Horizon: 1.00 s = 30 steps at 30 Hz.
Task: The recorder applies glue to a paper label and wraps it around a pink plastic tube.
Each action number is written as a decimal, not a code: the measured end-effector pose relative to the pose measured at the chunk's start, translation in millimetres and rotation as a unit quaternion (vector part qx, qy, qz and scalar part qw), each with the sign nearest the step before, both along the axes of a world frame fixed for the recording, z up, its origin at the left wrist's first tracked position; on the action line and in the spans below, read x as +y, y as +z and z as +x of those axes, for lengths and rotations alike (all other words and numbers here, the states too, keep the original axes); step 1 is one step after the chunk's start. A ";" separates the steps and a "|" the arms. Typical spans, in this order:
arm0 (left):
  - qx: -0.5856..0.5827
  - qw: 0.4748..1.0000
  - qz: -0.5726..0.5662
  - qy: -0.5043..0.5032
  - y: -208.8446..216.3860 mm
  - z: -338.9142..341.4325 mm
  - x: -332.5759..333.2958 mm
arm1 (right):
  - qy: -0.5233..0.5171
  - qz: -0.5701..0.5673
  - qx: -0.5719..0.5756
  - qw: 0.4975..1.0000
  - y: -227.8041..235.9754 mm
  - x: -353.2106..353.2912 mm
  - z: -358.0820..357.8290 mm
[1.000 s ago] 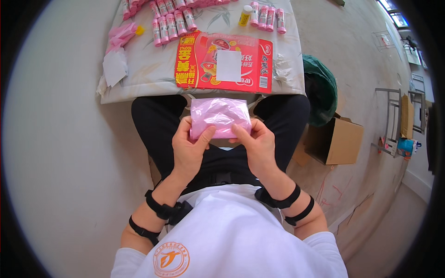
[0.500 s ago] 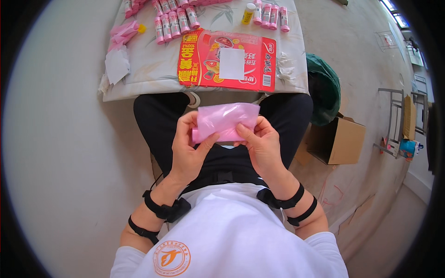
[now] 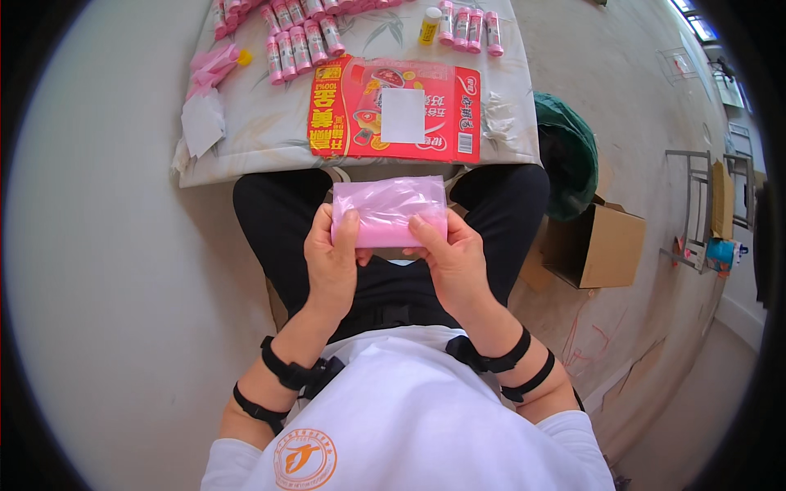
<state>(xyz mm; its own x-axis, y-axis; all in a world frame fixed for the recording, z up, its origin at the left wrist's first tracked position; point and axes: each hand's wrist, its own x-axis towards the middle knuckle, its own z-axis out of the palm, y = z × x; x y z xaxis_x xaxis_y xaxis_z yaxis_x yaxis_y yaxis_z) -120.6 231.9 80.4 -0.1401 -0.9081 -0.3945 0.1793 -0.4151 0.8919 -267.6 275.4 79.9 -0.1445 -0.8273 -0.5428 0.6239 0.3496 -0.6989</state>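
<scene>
Above my lap I hold a roll of pink plastic bags [image 3: 386, 232], with a loose, shiny flap of film standing up from its far side. My left hand [image 3: 332, 250] grips the left end, thumb pressed on the film and fingers curled beneath. On the right end, my right hand [image 3: 453, 252] pinches the film between its thumb and the fingers underneath. Beyond my knees, on the cloth-covered table [image 3: 254, 123], lies a flat red carton sheet [image 3: 352, 143] bearing a white paper square [image 3: 403, 116].
Several pink labelled rolls [image 3: 295, 49] lie at the table's back left, more pink rolls [image 3: 469, 30] at the right beside a yellow bottle [image 3: 429, 26]. Crumpled pink film [image 3: 214, 65] and white paper [image 3: 202, 123] lie left. A green bag [image 3: 569, 155] and cardboard box [image 3: 606, 245] stand right.
The pink film has been straightened and lies flatter along the roll. My left thumb has moved up onto it, and both hands have shifted slightly left.
</scene>
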 end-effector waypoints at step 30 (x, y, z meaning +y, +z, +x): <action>-0.057 0.998 -0.022 0.005 14.8 2.1 -8.4 | -0.064 -0.086 0.094 0.990 -1.5 -16.0 4.8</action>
